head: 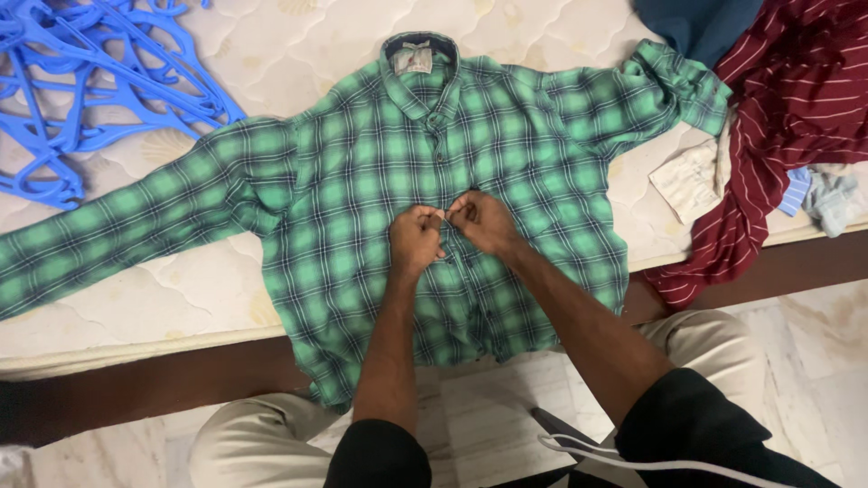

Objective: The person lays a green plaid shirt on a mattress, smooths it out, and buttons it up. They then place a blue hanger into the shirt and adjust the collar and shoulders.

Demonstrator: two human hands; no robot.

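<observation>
I note both hands, left hand (pixel 414 237) and right hand (pixel 479 221), pinched closed on the green plaid shirt (pixel 362 172) placket, spread flat on the mattress (pixel 271 54) for support.

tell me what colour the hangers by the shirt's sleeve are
The hangers are blue, shown clearly in the head view.

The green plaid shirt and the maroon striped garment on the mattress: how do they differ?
The green plaid shirt lies spread flat, sleeves out; the maroon striped garment is crumpled, hanging over the mattress edge. The left hand and right hand pinch only the shirt's front. Both rest on the mattress.
</observation>
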